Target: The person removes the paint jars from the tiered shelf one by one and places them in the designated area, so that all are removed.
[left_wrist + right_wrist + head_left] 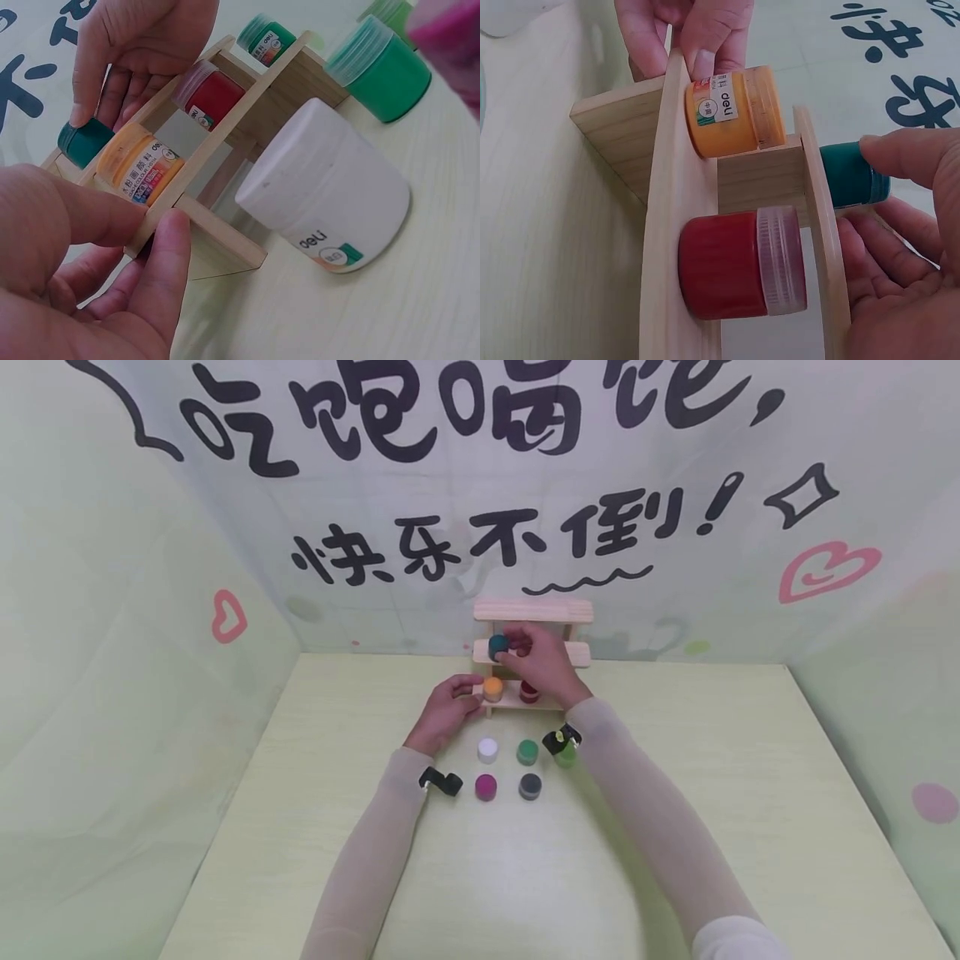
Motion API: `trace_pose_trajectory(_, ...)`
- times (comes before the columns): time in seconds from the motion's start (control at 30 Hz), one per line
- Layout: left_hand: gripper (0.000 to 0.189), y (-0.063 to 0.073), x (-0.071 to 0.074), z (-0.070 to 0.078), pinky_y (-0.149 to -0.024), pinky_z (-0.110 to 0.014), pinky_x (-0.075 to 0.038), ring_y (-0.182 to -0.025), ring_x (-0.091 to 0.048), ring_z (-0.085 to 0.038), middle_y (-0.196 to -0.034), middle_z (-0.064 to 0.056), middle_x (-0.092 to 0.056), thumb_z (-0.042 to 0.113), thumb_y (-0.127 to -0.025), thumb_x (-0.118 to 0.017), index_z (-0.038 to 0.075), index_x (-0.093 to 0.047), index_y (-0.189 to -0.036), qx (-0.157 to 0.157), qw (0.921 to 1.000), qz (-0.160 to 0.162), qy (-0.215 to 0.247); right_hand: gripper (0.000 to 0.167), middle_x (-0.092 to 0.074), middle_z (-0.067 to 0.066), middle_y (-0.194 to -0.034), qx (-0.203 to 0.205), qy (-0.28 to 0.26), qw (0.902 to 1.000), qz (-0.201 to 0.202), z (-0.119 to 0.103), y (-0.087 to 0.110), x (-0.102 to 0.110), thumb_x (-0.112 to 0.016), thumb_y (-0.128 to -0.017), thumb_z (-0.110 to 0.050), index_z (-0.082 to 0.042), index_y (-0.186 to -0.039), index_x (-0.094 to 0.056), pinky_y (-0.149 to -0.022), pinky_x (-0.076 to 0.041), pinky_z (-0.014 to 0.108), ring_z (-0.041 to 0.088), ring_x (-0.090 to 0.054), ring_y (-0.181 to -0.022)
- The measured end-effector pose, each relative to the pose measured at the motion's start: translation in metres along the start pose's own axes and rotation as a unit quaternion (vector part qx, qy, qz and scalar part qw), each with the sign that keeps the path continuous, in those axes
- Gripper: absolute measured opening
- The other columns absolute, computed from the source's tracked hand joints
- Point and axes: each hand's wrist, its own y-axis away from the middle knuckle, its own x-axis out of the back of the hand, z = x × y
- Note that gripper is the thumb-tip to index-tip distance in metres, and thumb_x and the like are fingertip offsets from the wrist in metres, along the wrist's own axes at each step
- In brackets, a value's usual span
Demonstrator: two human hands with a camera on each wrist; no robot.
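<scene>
And here's the right hand point(542, 658) up at the wooden rack point(532, 610), fingers pinching the teal jar point(498, 647), right there at the left end of the middle shelf! Down below, the left hand point(442, 714) has thumb and fingers pinching the left end of the bottom shelf, just beside the orange jar point(492, 687). Next along that board sits the red jar point(720, 266), and the left wrist view picks out a small green jar point(266, 41) further along. In front, on the bench point(262, 827), it's white jar point(487, 750), green jar point(528, 752) and a partly hidden light green jar point(566, 757), with the magenta jar point(486, 787) and dark grey jar point(530, 787) nearer the person!
</scene>
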Motion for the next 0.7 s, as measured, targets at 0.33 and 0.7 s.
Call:
trace_pose_trajectory(0.33, 0.037, 0.0005, -0.0014, 0.0013, -0.099, -0.031, -0.064, -0.108, -0.068, -0.020, -0.130, -0.015, -0.063, 0.003, -0.099, -0.067, 0.010, -0.065, -0.136, -0.001, 1.0000, 0.004, -0.008, 0.040, -0.072, 0.005, -0.126, 0.026, 0.032, 0.9991, -0.011, 0.0050, -0.0032, -0.0025, -0.080, -0.096, -0.027, -0.016, -0.133, -0.069, -0.098, -0.057, 0.042, 0.024, -0.062, -0.108)
trace_pose_trajectory(0.7, 0.038, -0.0003, -0.0017, 0.0026, -0.100, -0.031, -0.064, -0.108, -0.068, -0.021, -0.128, -0.014, -0.062, 0.001, -0.100, -0.066, 0.010, -0.064, -0.137, 0.004, 1.0000, 0.001, -0.004, 0.041, -0.072, 0.003, -0.124, 0.011, 0.029, 0.9995, -0.009, 0.0070, -0.0010, -0.0005, -0.081, -0.095, -0.030, -0.019, -0.132, -0.069, -0.097, -0.058, 0.042, 0.023, -0.062, -0.107)
